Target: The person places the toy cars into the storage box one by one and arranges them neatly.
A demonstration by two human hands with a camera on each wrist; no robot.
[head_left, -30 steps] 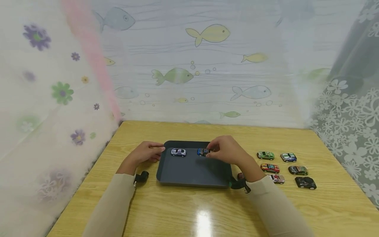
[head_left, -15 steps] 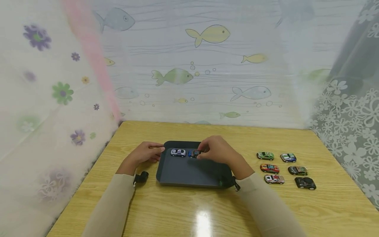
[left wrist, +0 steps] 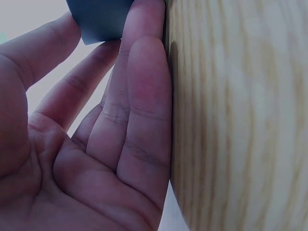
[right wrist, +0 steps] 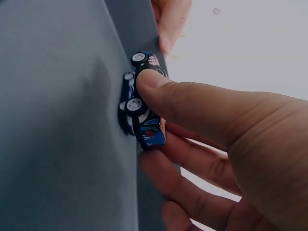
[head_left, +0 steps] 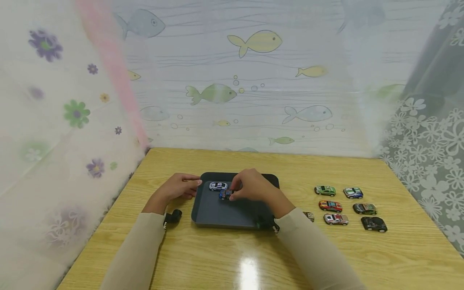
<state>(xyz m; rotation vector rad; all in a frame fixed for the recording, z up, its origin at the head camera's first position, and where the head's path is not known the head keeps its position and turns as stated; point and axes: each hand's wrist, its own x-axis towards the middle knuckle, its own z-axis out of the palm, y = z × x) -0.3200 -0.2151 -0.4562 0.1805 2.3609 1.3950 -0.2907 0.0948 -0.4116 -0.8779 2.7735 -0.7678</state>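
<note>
In the head view my right hand (head_left: 251,186) is over the dark grey tray (head_left: 217,215), pinching a blue and black toy car (head_left: 225,195) between thumb and fingers. That car overlaps the front of a white and black toy car (head_left: 218,186) in the tray's back left part. The right wrist view shows the held toy car (right wrist: 153,127) tilted, its wheels towards the tray floor. My left hand (head_left: 176,187) is at the tray's left side. In the left wrist view its thumb and index finger (left wrist: 77,82) meet the tray's corner (left wrist: 101,21), and the other fingers rest along the wooden tabletop.
Right of the tray stand several toy cars: a green one (head_left: 325,190), a red and yellow one (head_left: 330,206), a white and red one (head_left: 336,219) and a black one (head_left: 374,224) among them. Another toy car (head_left: 309,216) is partly hidden by my right sleeve.
My right hand has moved left across the tray with the blue and black toy car, then slightly nearer me, beside the white car. My left hand has stayed put.
</note>
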